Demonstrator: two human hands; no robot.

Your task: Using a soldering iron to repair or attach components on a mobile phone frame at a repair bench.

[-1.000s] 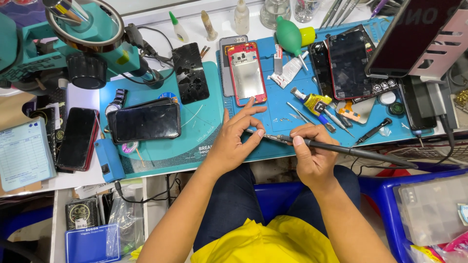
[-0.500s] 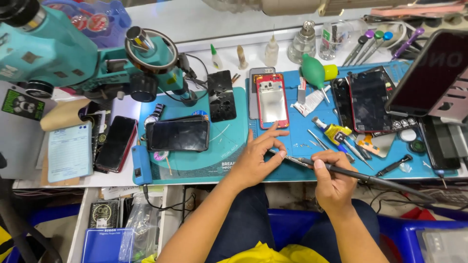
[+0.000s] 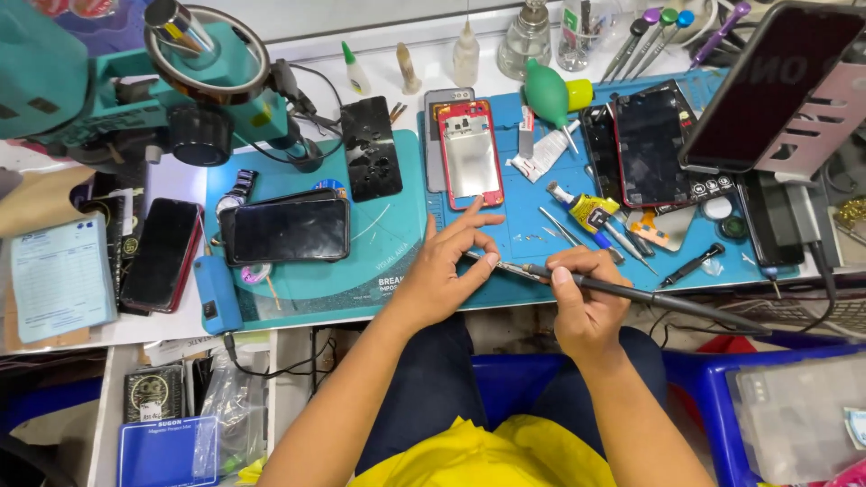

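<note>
In the head view, the right hand is closed around a soldering iron, and its tip meets a small part which the left hand pinches over the blue mat. The hot tip could burn the fingers beside it. Compared with the earlier frame, the red phone appears higher and the hands are closer to it

Colours, read outward from the blue work mat

Red-framed phone shell on it; teal round mat to its left; green blower above; yellow-labelled glue tube at centre.

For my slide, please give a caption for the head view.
Left hand steadies a small part as right hand holds a soldering iron over the blue mat.
</note>
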